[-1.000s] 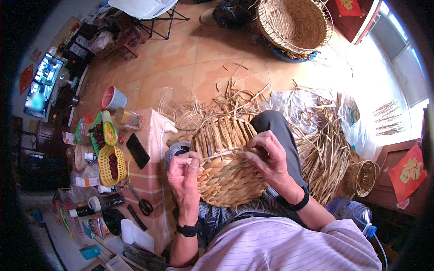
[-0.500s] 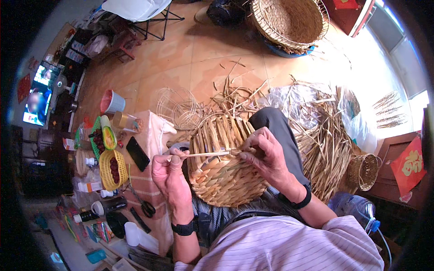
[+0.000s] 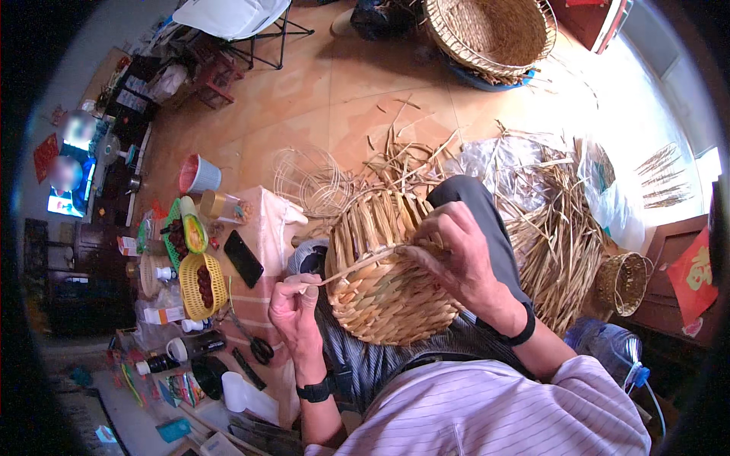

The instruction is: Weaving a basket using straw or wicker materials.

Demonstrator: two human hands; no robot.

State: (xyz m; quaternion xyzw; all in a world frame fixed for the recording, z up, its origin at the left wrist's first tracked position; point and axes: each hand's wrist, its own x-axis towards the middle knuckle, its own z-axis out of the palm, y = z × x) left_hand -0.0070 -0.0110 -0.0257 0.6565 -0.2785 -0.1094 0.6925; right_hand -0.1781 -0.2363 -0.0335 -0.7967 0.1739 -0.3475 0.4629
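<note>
A partly woven straw basket [image 3: 391,304] rests on my lap, its upright stakes leaning away from me at the far side. Stretched across it is a thin pale straw strand [image 3: 353,267], slanting down toward the left. My left hand [image 3: 298,319] pinches the strand's left end between thumb and fingers, just beside the basket. Over the basket's right side, my right hand [image 3: 464,258] has its fingers closed round the other end; the fingertips are slightly blurred and partly hide that end.
At left, a cloth-covered table [image 3: 270,243] carries a phone [image 3: 243,259], scissors [image 3: 260,349] and a yellow basket of dark fruit [image 3: 217,304]. A wire frame [image 3: 308,178] lies beyond. Loose straw [image 3: 547,258] is piled at right, near a water jug [image 3: 601,346]. A larger basket [image 3: 494,38] stands at the back.
The strand has gone from nearly level to slanted, its left end now lower. My left hand has moved slightly down, and my right hand slightly up. The view has shifted a little.
</note>
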